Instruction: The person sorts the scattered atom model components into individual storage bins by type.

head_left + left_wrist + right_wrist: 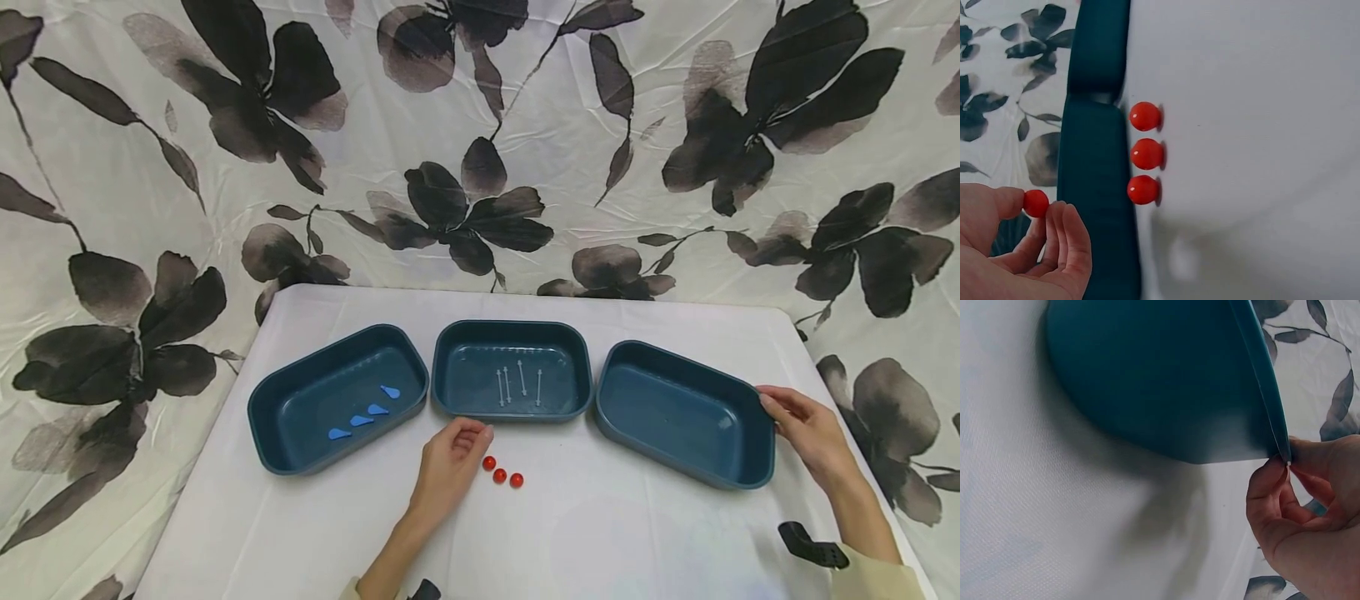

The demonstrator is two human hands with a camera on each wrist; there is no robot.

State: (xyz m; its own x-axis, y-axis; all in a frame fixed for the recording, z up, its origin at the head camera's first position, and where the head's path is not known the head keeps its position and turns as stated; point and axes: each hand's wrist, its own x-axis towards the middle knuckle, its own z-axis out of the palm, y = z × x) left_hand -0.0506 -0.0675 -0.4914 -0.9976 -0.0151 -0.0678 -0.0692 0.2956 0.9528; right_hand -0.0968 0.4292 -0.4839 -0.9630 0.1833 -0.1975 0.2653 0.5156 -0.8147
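My left hand pinches a round red bead between thumb and fingertips, in front of the middle blue bin. On the white table beside it lie three more red beads, in a short row near the bins. My right hand is at the far right, its thumb and fingers pinching the rim of the right blue bin. In the head view, nothing shows inside that right bin. The bead in my left hand is hidden from the head view.
The left blue bin stands angled and holds several blue drop-shaped pieces. In the middle blue bin lie several thin pale sticks with wider ends. A floral cloth hangs behind the white table.
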